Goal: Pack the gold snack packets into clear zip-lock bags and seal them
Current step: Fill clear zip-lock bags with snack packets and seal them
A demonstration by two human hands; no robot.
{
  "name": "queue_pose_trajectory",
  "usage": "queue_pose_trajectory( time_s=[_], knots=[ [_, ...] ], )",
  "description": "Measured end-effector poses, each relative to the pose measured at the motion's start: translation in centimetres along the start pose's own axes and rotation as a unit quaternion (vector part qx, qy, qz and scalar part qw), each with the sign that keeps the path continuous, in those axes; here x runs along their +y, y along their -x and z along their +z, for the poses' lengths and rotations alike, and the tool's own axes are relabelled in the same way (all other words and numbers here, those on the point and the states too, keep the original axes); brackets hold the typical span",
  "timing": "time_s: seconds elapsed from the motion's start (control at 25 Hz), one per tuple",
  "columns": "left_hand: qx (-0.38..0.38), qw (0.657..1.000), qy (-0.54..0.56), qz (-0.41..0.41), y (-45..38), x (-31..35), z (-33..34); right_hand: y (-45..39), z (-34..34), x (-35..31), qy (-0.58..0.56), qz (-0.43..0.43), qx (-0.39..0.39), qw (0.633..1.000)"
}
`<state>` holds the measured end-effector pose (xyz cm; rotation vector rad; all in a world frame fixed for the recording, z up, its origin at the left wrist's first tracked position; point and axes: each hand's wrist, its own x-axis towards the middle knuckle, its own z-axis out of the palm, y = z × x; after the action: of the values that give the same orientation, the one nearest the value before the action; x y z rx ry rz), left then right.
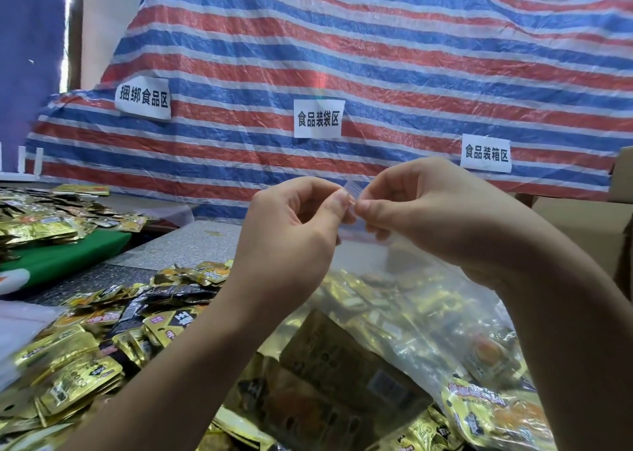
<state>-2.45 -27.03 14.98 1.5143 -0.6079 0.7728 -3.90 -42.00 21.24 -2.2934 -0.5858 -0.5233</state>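
Lower frame: clear zip-lock bag (394, 320) holds gold snack packets (342, 365). Centre: left hand (291, 231) and right hand (428, 217) pinch its top strip. Loose packets (85, 358) cover the grey speckled table (178, 245). Behind, striped tarp (342, 56) labels read 捆绑食品区, 食品装袋区, 食品装箱区.

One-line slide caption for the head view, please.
Left hand and right hand pinch the top of a clear zip-lock bag holding gold packets.

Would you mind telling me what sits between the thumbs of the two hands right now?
In the head view, the top edge of the clear zip-lock bag sits there, pinched by the left hand and right hand.
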Motion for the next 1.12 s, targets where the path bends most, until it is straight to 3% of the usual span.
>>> queue_pose_trajectory(
  time_s=[0.64, 0.88, 1.12],
  knots=[
    [0.03, 0.997, -0.073, 0.023, 0.2, -0.4, 0.2, 0.5, 0.8, -0.8, 0.069, 0.017, 0.019, 0.997],
    [0.037, 0.996, -0.078, 0.038, 0.3, 0.0, 0.2, 0.2, 1.5, -0.4, 0.077, 0.016, 0.06, 0.995],
    [0.001, 0.999, -0.038, -0.026, -0.2, 0.0, -0.1, 0.3, 1.5, 0.0, 0.06, 0.008, 0.083, 0.995]
  ],
)
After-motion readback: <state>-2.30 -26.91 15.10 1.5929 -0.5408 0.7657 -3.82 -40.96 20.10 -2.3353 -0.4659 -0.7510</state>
